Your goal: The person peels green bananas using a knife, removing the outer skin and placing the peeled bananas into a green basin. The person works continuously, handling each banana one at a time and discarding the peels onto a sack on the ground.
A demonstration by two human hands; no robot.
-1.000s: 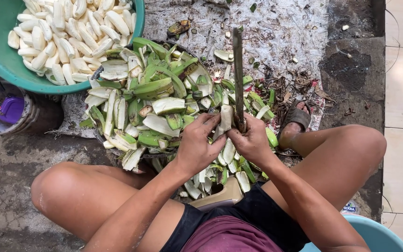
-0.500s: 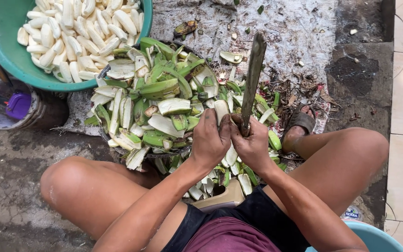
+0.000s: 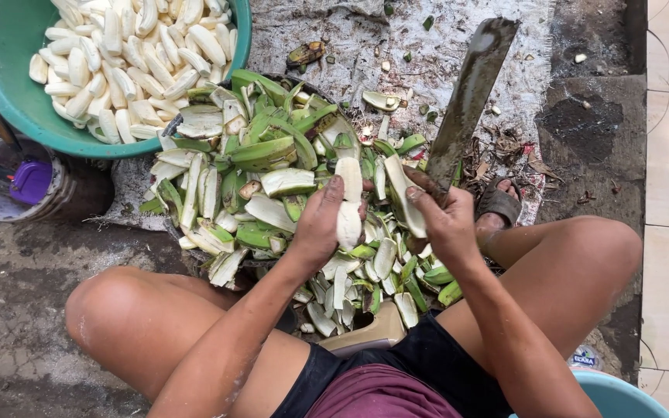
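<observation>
Fingers of the left hand (image 3: 320, 220) wrap a peeled banana (image 3: 348, 203), pale cream and smooth, standing almost upright in the grasp. Just to its right, the right hand (image 3: 447, 220) clenches the handle of a long, dull knife (image 3: 470, 97) and pinches a curved strip of peel (image 3: 404, 195) against it. Beneath and beyond both hands lies a heap of green peels (image 3: 261, 166). Farther past the left fingertips, a green basin (image 3: 9, 93) holds many peeled bananas (image 3: 129, 62).
</observation>
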